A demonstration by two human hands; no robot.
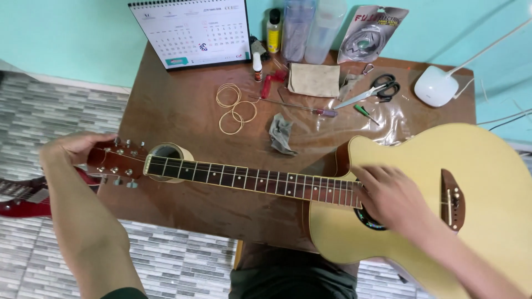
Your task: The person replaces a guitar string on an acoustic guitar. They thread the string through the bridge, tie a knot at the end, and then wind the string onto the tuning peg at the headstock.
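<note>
Two hands on the acoustic guitar (421, 182) lying across the table (177, 111) from centre-left to lower right: left hand (75, 145) at far left, its grip pinched on the tuners of the headstock (116, 160); right hand (388, 196) spread flat over the sound hole at right of centre, holding nothing. Neck rests on a tape roll (169, 152). Upper frame: coiled strings (233, 108), grey cloth (281, 133), scissors (377, 89), calendar (191, 30), white lamp base (438, 86); red guitar (25, 196) at left edge.
</note>
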